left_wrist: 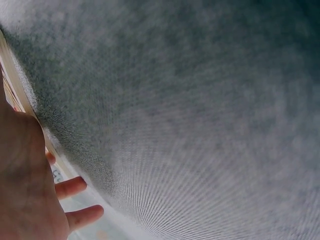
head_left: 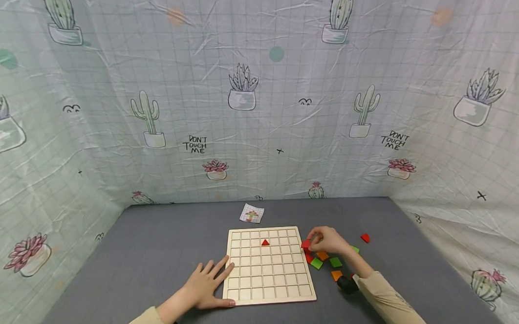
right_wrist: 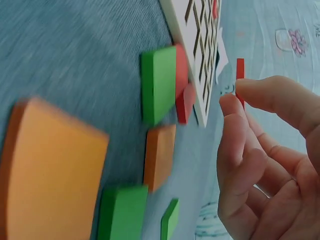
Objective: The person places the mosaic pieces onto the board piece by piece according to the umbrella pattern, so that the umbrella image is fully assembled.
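Observation:
A pale wooden board [head_left: 267, 281] with a grid of square recesses lies on the grey table. One red triangle tile [head_left: 265, 242] sits in an upper row of it. With fingers spread, my left hand [head_left: 203, 285] rests along the board's left edge, thumb at the lower corner. Thumb and fingertips of my right hand [head_left: 328, 240] pinch a small red tile [right_wrist: 240, 68] beside the board's right edge. In the right wrist view this tile shows edge-on, raised above the loose pieces. Below that hand lie other red tiles [head_left: 309, 258] and a green tile [head_left: 316, 263].
Several loose tiles are scattered right of the board, among them an orange tile [head_left: 337, 275] and a green tile [head_left: 335, 262]. A red tile [head_left: 366, 237] lies farther right. Behind the board is a small printed card [head_left: 251, 214]. A cactus-print curtain [head_left: 275, 122] encloses the table.

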{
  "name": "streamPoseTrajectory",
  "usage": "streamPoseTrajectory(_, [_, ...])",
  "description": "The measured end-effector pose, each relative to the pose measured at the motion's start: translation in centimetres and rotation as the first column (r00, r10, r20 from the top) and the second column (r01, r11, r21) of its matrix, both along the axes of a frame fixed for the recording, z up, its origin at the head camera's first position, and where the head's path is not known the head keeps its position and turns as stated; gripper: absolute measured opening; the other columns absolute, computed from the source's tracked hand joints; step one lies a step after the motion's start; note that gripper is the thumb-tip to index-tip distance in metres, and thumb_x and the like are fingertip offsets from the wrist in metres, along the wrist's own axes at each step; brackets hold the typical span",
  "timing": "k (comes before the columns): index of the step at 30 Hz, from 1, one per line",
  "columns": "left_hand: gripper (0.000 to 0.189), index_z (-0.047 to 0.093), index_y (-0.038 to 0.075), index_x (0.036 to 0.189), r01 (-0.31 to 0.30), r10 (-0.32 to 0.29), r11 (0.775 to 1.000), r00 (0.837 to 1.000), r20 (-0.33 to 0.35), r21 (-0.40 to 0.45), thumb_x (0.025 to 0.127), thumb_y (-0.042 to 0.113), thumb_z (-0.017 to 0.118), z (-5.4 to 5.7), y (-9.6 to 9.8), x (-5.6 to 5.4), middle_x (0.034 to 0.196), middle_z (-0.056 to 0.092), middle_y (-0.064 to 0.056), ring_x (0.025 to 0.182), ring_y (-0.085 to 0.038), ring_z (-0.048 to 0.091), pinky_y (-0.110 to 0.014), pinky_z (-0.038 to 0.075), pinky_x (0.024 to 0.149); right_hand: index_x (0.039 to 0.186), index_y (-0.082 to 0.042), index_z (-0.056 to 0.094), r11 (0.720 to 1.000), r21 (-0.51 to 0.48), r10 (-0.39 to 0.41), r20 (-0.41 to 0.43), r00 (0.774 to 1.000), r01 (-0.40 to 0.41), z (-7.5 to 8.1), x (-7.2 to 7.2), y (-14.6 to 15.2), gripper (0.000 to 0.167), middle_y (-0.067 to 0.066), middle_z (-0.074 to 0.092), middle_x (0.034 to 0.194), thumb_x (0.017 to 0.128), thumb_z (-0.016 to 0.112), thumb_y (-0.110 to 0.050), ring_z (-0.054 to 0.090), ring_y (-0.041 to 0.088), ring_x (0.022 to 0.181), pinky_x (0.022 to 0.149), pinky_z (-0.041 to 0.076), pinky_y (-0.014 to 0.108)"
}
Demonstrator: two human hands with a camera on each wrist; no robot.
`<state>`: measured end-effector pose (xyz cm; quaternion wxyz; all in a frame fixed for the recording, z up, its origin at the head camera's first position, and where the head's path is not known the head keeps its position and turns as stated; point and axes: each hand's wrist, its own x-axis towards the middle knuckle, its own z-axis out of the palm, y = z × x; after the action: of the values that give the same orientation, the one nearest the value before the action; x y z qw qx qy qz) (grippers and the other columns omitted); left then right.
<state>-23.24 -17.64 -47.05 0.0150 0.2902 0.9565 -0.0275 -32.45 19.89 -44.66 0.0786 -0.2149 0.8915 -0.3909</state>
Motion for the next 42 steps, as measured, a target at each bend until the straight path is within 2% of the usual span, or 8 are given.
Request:
streamPoseTrajectory(6, [0.090,0.028,0.017,0.141,-0.006,0.006,1.000,1.000,0.009,-0.008,0.073,0.076,0.039,0.1,0.1,0.0,0.147,0.025,-0.007,0.122,-0.038,0.039,-0.056,0.033,0.092,0.095,0.001,0.060,1.000,-0.005,-0.011,0.037,0.999,0.011,0.0,-0.4,-1.9,0.021,0.009,0.065,0.072,0.077,0.067,-0.008,0.060,0.025,0.059,0.052,0.047,0.033])
streamPoseTrajectory(10, [0.090,0.028,0.017,0.141,-0.008,0.008,1.000,1.000,0.021,-0.008,0.074,0.075,0.040,0.2,0.1,0.0,0.147,0.025,-0.007,0.122,-0.039,0.039,-0.056,0.032,0.093,0.092,-0.001,0.061,1.000,0.019,-0.023,0.008,1.000,0.023,0.2,-0.6,-3.5,0.021,0.007,0.065,0.071,0.074,0.068,-0.007,0.057,0.022,0.058,0.049,0.043,0.028])
streamPoseTrajectory(13, [0.090,0.028,0.017,0.141,-0.011,0.011,1.000,1.000,0.026,-0.011,0.073,0.075,0.040,0.2,0.1,-0.1,0.147,0.025,-0.007,0.123,-0.039,0.038,-0.057,0.031,0.094,0.092,-0.002,0.061,0.999,0.037,-0.014,-0.006,1.000,0.014,0.2,-0.8,-4.9,0.020,0.007,0.064,0.070,0.073,0.068,-0.005,0.057,0.020,0.058,0.050,0.041,0.026])
streamPoseTrajectory(21, [0.089,0.029,0.018,0.141,-0.002,0.002,1.000,0.999,0.036,-0.018,0.073,0.075,0.041,0.6,0.0,-0.3,0.146,0.026,-0.007,0.124,-0.037,0.037,-0.057,0.030,0.094,0.093,-0.002,0.061,1.000,0.018,-0.004,0.052,0.999,0.003,-0.1,-1.2,-8.5,0.021,0.007,0.062,0.069,0.073,0.067,-0.003,0.059,0.023,0.057,0.051,0.045,0.030])
streamPoseTrajectory(28, [0.090,0.030,0.016,0.140,0.019,-0.017,0.999,0.999,0.046,-0.045,0.073,0.075,0.040,0.9,0.2,-0.4,0.146,0.028,-0.009,0.125,-0.035,0.036,-0.056,0.030,0.095,0.092,-0.001,0.062,0.999,0.002,0.038,0.064,0.997,-0.038,-0.4,-1.4,-10.8,0.021,0.006,0.063,0.069,0.072,0.068,-0.004,0.061,0.025,0.058,0.047,0.044,0.026])
streamPoseTrajectory(33, [0.090,0.031,0.016,0.140,0.042,-0.040,0.999,0.998,0.046,-0.034,0.072,0.075,0.042,1.0,0.0,-0.6,0.145,0.029,-0.010,0.124,-0.034,0.035,-0.055,0.029,0.095,0.087,-0.003,0.062,0.999,-0.008,0.035,0.074,0.997,-0.035,-0.6,-1.6,-12.4,0.021,0.005,0.064,0.065,0.069,0.071,-0.004,0.059,0.019,0.053,0.049,0.046,0.026])
streamPoseTrajectory(42, [0.091,0.037,0.015,0.137,0.080,-0.080,0.996,0.997,-0.003,-0.038,0.069,0.077,0.044,1.2,0.0,-1.0,0.139,0.037,-0.011,0.121,-0.031,0.037,-0.053,0.031,0.093,0.081,-0.003,0.062,0.999,0.026,-0.029,0.053,0.998,0.028,-1.0,-1.6,-13.8,0.022,0.004,0.063,0.061,0.064,0.076,-0.004,0.053,0.009,0.046,0.046,0.040,0.021])
